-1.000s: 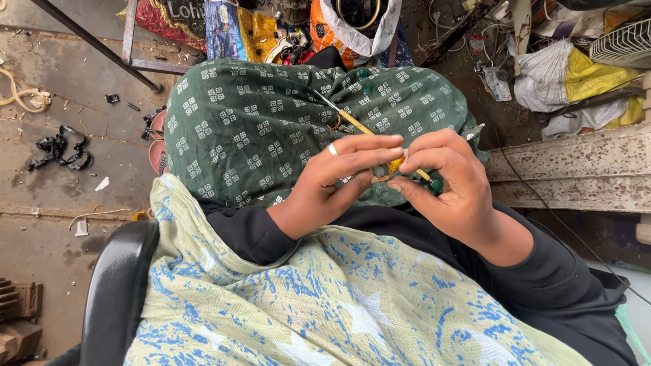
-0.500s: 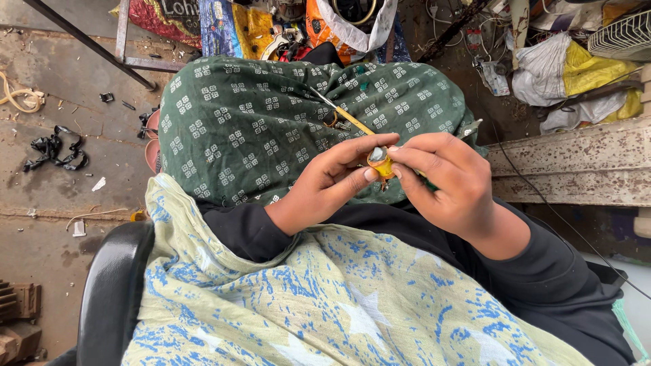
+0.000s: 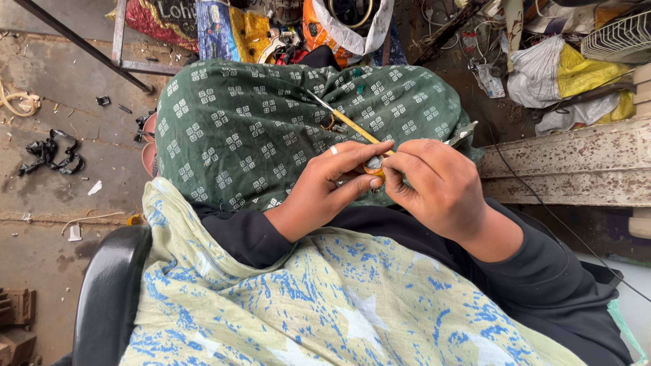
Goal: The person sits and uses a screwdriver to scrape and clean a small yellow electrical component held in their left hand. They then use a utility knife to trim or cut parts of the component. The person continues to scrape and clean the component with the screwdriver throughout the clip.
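Yellow screwdriver and small round part pinched by both hands, colourful sacks beyond.

Small orange part mostly hidden by fingers — kind unclear.

Green white-patterned cloth over lap, pale yellow blue-printed scarf, black chair armrest, dusty concrete floor, white-and-yellow sacks

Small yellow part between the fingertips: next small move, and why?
Probably ease the thin yellow-handled tool a little further into the small yellow part. The left hand and right hand both pinch the part over the green patterned cloth, with the tool running up from it.
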